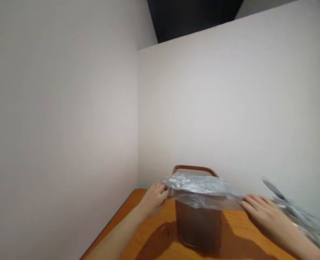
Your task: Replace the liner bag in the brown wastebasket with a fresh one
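A clear plastic bag (200,187) is stretched sideways between my two hands, over the front of a bin's opening. My left hand (156,196) is closed on the bag's left end. Its right end is pinched in my right hand (257,207). Behind and below the plastic stands a dark bin (199,227) with a brown rim (194,167). The far part of the rim shows above the bag, while the near part is covered by the film.
The bin stands on an orange-brown wooden table (160,234). White walls (225,108) meet in a corner behind it. Beyond my right forearm lies a blurred pile of clear plastic and greyish items (298,213), one long piece sticking up.
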A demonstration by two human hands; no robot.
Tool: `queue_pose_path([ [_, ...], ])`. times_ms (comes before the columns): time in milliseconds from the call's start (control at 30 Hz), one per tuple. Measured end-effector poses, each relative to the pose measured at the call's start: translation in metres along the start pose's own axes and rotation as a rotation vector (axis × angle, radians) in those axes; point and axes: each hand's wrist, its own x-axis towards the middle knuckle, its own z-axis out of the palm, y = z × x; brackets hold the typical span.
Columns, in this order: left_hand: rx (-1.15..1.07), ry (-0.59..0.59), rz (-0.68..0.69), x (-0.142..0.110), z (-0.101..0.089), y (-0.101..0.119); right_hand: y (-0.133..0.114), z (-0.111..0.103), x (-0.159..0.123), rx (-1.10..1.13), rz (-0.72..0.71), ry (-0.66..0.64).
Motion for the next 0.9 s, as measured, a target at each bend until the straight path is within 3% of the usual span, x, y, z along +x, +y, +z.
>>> queue_pose_path([
  [67, -0.094, -0.002, -0.017, -0.006, 0.007, -0.001, 0.009, -0.002, -0.017, -0.143, -0.049, -0.197],
  [100, -0.131, 0.002, -0.024, -0.010, 0.009, -0.001, 0.008, -0.002, -0.023, -0.188, -0.040, -0.220],
  [200, -0.255, 0.089, -0.144, -0.026, 0.011, 0.000, -0.005, -0.008, -0.028, -0.208, 0.031, -0.180],
  [333, -0.349, 0.365, -0.323, -0.028, 0.003, -0.002, -0.023, -0.033, -0.007, -0.021, 0.173, -0.026],
  [400, -0.365, 0.362, -0.323, -0.016, -0.006, -0.005, -0.028, -0.040, 0.014, 0.062, 0.218, 0.015],
  [567, -0.536, 0.057, -0.236, 0.032, -0.026, -0.018, -0.023, -0.031, 0.063, 0.316, 0.314, -0.147],
  [667, -0.683, 0.077, -0.292, 0.060, -0.029, -0.039, -0.006, -0.020, 0.090, 0.587, 0.460, -0.162],
  [800, -0.830, 0.076, -0.450, 0.104, -0.012, -0.076, 0.026, 0.005, 0.128, 0.729, 0.690, -0.159],
  [900, -0.828, 0.084, -0.495, 0.139, 0.022, -0.099, 0.052, 0.040, 0.147, 0.726, 0.746, -0.130],
])
